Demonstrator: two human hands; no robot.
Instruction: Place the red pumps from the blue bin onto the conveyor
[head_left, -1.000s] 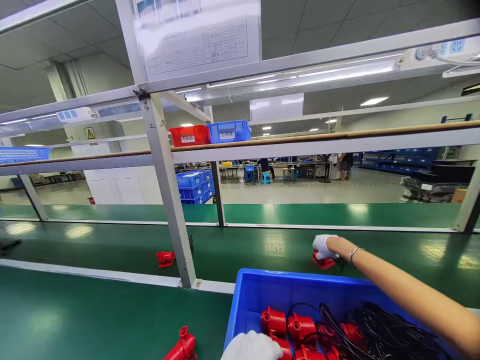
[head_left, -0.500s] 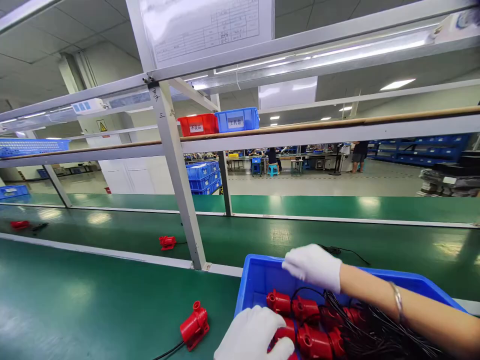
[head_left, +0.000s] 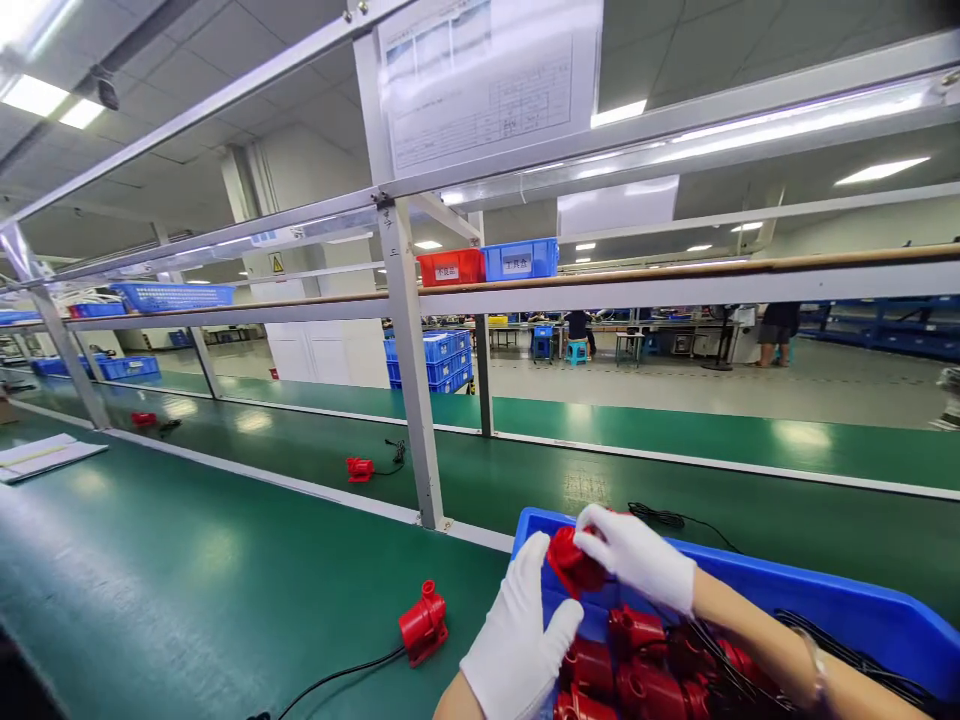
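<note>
At blue bin [head_left: 795, 588]: clamped on red pump [head_left: 570, 566] with right grip [head_left: 637, 555], spread apart with left grip [head_left: 517, 635]. Probably stiff, slick; hold round body.

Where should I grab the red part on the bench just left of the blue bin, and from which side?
Probably around the barrel of the red part, from above and the right: the barrel is thick and uncovered, while the black cord trails off left, out of the way.

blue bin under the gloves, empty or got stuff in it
Not empty: red pump-like units and black cables lie inside the blue bin.
</note>
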